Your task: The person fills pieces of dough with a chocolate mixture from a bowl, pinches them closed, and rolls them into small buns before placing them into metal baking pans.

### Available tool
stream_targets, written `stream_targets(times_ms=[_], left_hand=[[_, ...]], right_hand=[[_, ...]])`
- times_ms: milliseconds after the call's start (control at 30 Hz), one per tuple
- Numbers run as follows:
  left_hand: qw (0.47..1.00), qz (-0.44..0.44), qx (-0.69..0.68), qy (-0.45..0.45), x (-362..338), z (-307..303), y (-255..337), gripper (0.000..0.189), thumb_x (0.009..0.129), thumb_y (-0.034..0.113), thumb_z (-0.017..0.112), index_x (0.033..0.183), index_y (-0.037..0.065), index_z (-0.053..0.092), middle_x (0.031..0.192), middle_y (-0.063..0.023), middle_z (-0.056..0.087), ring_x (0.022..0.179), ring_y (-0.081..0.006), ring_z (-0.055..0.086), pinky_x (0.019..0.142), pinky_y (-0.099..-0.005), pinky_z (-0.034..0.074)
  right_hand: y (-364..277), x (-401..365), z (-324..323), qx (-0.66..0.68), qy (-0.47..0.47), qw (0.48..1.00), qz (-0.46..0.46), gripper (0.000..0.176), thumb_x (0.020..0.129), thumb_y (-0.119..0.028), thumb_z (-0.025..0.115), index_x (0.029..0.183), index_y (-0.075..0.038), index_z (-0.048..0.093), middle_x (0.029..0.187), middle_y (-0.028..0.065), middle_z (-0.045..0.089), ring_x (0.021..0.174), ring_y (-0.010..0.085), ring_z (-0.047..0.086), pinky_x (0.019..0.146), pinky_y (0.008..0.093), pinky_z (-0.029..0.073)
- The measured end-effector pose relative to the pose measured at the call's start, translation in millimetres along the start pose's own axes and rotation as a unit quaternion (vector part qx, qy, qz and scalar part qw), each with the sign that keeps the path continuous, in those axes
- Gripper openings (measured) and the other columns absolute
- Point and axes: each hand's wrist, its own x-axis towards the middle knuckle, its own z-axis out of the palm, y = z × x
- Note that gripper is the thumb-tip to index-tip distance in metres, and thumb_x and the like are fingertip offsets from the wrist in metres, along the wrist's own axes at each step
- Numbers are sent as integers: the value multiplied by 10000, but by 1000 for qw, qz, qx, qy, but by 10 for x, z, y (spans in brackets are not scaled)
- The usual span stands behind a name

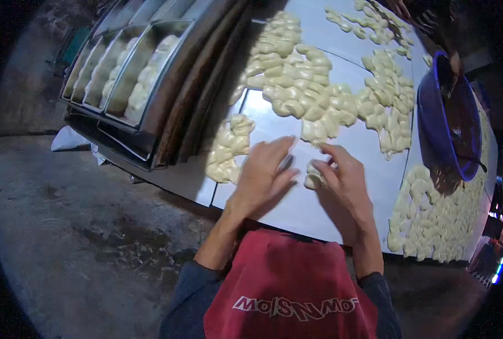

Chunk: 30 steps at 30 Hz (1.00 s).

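My left hand (262, 169) is over the white tabletop (257, 113), fingers apart, with nothing in it. To its right, my right hand (343, 174) curls its thumb and fingers around a small pale dough piece (314, 176) that rests on the table. Just beyond both hands lies a large cluster of glossy dough pieces (296, 79). A smaller dough cluster (229, 150) sits to the left of my left hand.
Metal tins (144, 79) holding dough stand at the left on stacked dark trays (200, 73). At the right is a purple basin (432, 110), with more dough (432, 217) in front of it. A co-worker's hand (456, 65) is at the basin's far rim.
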Motion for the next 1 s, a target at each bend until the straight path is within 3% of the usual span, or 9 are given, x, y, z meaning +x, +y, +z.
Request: stream_targets(times_ms=[100, 367, 500, 533, 567, 633, 800, 933, 1000], left_hand=[[986, -144, 21, 85, -70, -361, -262, 554, 862, 179, 774, 1354, 26, 568, 1243, -213, 648, 1086, -328, 672, 951, -411, 526], [965, -205, -39, 161, -95, -499, -568, 743, 848, 161, 772, 1479, 25, 407, 1377, -244, 563, 1244, -359, 583, 1054, -426, 463], [961, -217, -103, 136, -107, -517, -652, 736, 863, 194, 761, 1475, -7, 405, 1393, -257, 547, 1255, -373, 573, 1063, -427, 455], [960, -216, -121, 132, -112, -476, -722, 730, 864, 202, 760, 1471, -7, 413, 1394, -259, 545, 1258, -374, 571, 1065, -427, 454], [968, -180, -97, 145, -113, -438, -776, 727, 853, 228, 771, 1452, -15, 436, 1414, -262, 523, 1262, -375, 567, 1067, -427, 456], [974, -158, -72, 145, -76, -423, -790, 734, 838, 227, 783, 1442, -20, 447, 1425, -259, 511, 1273, -383, 556, 1072, -428, 453], [992, -77, 29, 96, 68, -453, -652, 845, 734, 257, 849, 1439, -1, 462, 1417, -229, 519, 1337, -384, 475, 1120, -485, 389], [995, -44, 78, 31, 217, -236, -615, 803, 768, 250, 821, 1460, 59, 460, 1329, -135, 607, 1252, -274, 546, 1081, -526, 330], [997, -54, 42, 30, 223, -222, -611, 491, 855, 245, 750, 1297, 79, 613, 1132, -93, 697, 1090, -242, 623, 1067, -491, 313]], right_hand=[[-59, 540, 516, -43, -41, 986, -155, 318, 930, -187, 653, 1198, -16, 642, 1066, 188, 671, 966, 364, 668, 822, 444, 542], [-302, 1460, 1355, -128, -82, 929, -338, 246, 858, -188, 649, 1030, -14, 623, 1000, 184, 617, 960, 401, 602, 803, 514, 509], [-14, 1346, 1136, -32, -168, 959, -226, 175, 868, -145, 604, 971, -3, 596, 924, 126, 577, 850, 210, 584, 695, 363, 503], [-17, 1220, 1080, -45, -117, 961, -246, 173, 878, -130, 587, 989, 3, 599, 929, 121, 575, 850, 182, 571, 687, 338, 495], [-22, 1193, 1054, 82, -145, 978, -129, 173, 887, -106, 570, 1014, 6, 605, 949, 116, 583, 856, 173, 566, 694, 324, 490], [-35, 1144, 1000, 379, -95, 914, 111, 192, 907, -59, 538, 1066, 14, 617, 991, 104, 599, 868, 155, 556, 707, 297, 481], [-33, 960, 890, 264, -143, 950, 81, 259, 883, -143, 619, 1075, 31, 615, 910, 95, 613, 817, 163, 561, 731, 307, 483], [-142, 926, 773, 95, -136, 986, 38, 339, 885, -195, 628, 1134, 35, 613, 923, 108, 648, 812, 160, 585, 741, 298, 486], [-146, 902, 750, 117, -108, 987, 36, 370, 890, -220, 628, 1158, 34, 611, 943, 109, 658, 824, 158, 592, 736, 295, 486]])
